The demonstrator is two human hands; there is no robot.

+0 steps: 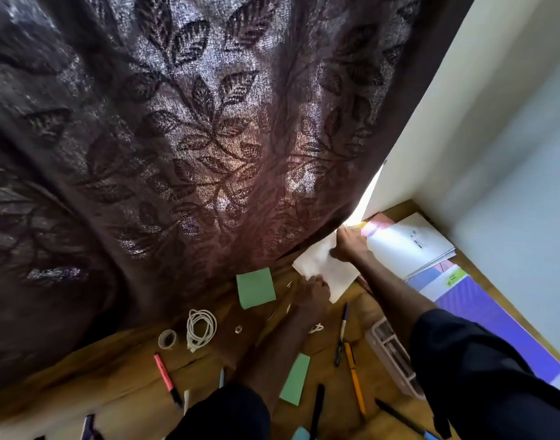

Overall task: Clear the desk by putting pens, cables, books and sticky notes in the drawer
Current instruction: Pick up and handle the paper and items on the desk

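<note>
Head view: left hand grips a plain white sheet.

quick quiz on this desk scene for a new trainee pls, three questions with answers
1. True or false: the pink highlighter stands upright in a cup.
2. What lies right beside the tape roll? A) a coiled white cable B) a stapler C) a mug
3. Fill in: the left hand holds the edge of a white ____.
Key: 1 false, it lies flat on the desk. 2 A. 3 sheet of paper.
</note>
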